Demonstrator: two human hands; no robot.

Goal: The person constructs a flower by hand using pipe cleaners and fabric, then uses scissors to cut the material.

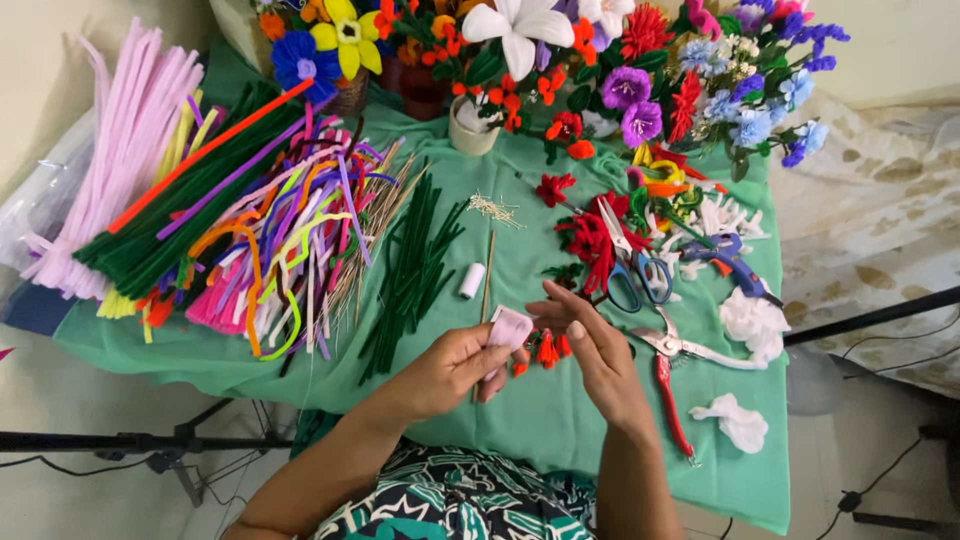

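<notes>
My left hand (452, 370) grips a small folded pale pink piece (512, 327), fuzzy like a bent pipe cleaner, above the green tablecloth (420, 380). My right hand (590, 350) is beside it, with its fingertips touching the pink piece from the right. Just below the hands lie small orange and red petal pieces (547, 351). A thin wooden stick (488, 275) and a white spool of thread (472, 280) rest a little beyond my left hand.
Piles of pink, green and mixed-colour pipe cleaners (250, 220) cover the table's left. Blue-handled scissors (632, 270), red-handled pliers (668, 380), a blue glue gun (735, 262) and white fluff (735, 420) lie at the right. Finished pipe-cleaner flowers (620, 60) stand along the far edge.
</notes>
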